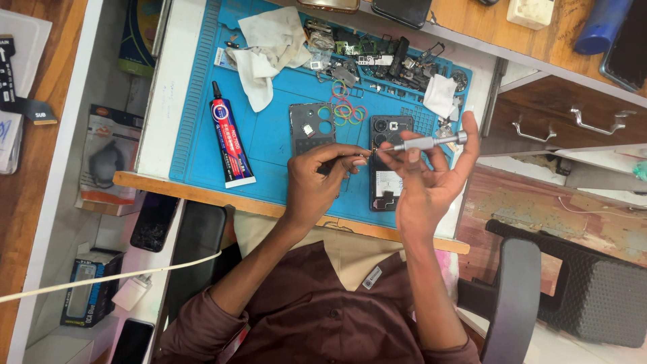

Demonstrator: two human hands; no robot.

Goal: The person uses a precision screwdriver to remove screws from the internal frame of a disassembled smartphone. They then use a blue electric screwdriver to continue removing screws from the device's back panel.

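Note:
My right hand (pixel 424 182) holds a small silver screwdriver (pixel 431 142) level above an opened dark phone (pixel 387 165) on the blue work mat (pixel 269 128). The tool's tip points left toward my left hand (pixel 317 182), whose pinched fingertips hold something tiny at that tip; I cannot tell what it is. A dark phone back cover (pixel 311 128) lies just beyond my left hand. Coloured rubber bands (pixel 347 108) sit between the cover and the phone.
A red and blue glue tube (pixel 229 138) lies at the mat's left. White cloths (pixel 269 47) and several small phone parts (pixel 384 61) crowd the far edge. Drawers (pixel 573 121) stand at right, a black chair (pixel 573 290) at lower right, boxes and phones at left.

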